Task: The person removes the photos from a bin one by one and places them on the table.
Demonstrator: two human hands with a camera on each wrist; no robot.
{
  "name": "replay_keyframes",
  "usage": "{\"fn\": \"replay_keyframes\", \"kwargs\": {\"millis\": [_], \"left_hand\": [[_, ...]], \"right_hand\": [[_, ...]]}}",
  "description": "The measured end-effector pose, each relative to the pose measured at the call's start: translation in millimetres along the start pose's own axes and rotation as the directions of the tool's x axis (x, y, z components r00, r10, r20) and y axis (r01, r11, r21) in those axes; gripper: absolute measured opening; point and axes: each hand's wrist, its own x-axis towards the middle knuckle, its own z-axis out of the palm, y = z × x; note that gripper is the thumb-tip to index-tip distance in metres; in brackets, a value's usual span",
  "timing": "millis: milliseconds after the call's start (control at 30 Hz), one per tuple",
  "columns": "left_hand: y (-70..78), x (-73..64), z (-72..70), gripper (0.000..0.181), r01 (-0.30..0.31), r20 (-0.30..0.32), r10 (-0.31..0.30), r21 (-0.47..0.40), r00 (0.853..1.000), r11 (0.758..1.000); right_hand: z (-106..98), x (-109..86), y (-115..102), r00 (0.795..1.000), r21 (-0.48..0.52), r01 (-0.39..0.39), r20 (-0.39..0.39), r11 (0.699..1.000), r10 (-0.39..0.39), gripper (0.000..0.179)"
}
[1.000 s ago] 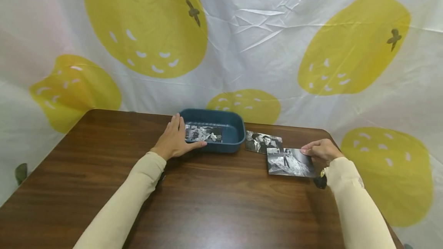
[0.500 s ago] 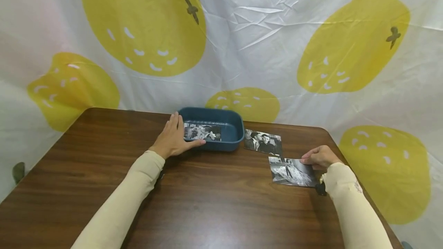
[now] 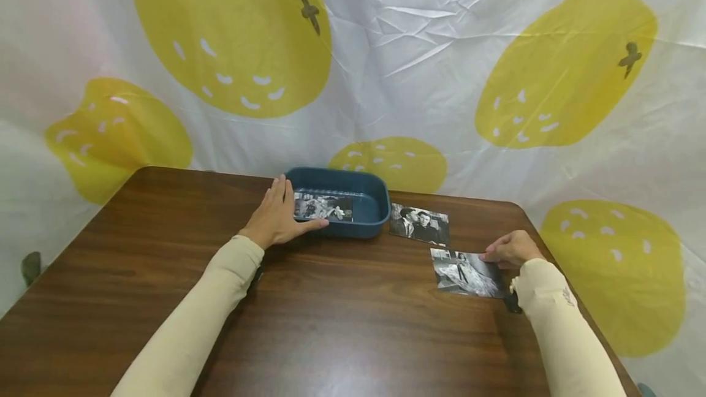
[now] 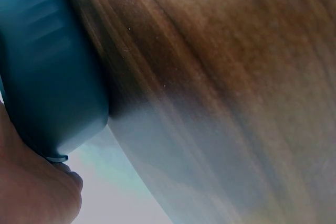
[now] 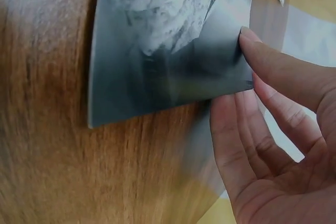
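Note:
A dark blue rectangular bin [image 3: 361,230] stands near the table's back edge, with a black-and-white photo [image 3: 322,207] lying inside on its left. My left hand [image 3: 278,216] rests on the bin's left end, its fingers straight along the rim and the thumb stretched along the front rim. In the left wrist view the bin's wall [image 4: 52,72] fills the left side. My right hand [image 3: 513,250] pinches the upper right corner of a second photo [image 3: 469,274] between thumb and fingers. The right wrist view shows the thumb on the photo's [image 5: 173,51] face and fingers beneath.
Another photo [image 3: 420,224], of two people, lies on the table just right of the bin. The brown wooden table [image 3: 342,323] ends at a white curtain [image 3: 375,78] with yellow fruit prints behind it. The table's right edge runs close by my right forearm.
My right hand has drawn its photo slightly toward me, off its overlap with the photo of two people. The left hand and the bin have kept their places.

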Motion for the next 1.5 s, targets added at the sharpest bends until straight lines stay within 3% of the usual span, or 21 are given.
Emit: {"fn": "replay_keyframes", "kwargs": {"millis": [300,533,867,1100,1300,1500], "left_hand": [[-0.5,0.6,2.7,0.129,0.002,-0.006,-0.002,0.005,1.0,1.0],[-0.3,-0.8,2.9,0.129,0.003,-0.009,-0.003,0.003,1.0,1.0],[1.7,-0.9,4.2,0.129,0.01,-0.006,-0.01,0.005,1.0,1.0],[1.2,-2.6,3.0,0.129,0.017,-0.004,-0.017,0.007,1.0,1.0],[2.9,-3.5,3.3,0.129,0.01,-0.007,-0.01,0.005,1.0,1.0],[3.9,-3.5,4.4,0.127,0.009,-0.013,-0.009,0.008,1.0,1.0]], "right_hand": [[-2.7,0.9,-1.6,1.0,0.003,-0.012,-0.012,1.0,0.012,0.025],[-0.1,1.9,-20.0,0.999,0.021,0.046,-0.026,0.999,-0.046,0.027],[23.3,1.9,-73.5,0.995,0.023,0.08,0.058,0.997,-0.081,0.033],[43.5,3.2,-117.4,0.972,0.036,0.166,0.163,0.985,-0.17,0.036],[61.3,6.1,-153.0,0.948,0.107,0.201,0.231,0.974,-0.221,0.038],[79.5,9.1,-185.5,0.942,0.194,0.172,0.253,0.966,-0.219,0.038]]}}
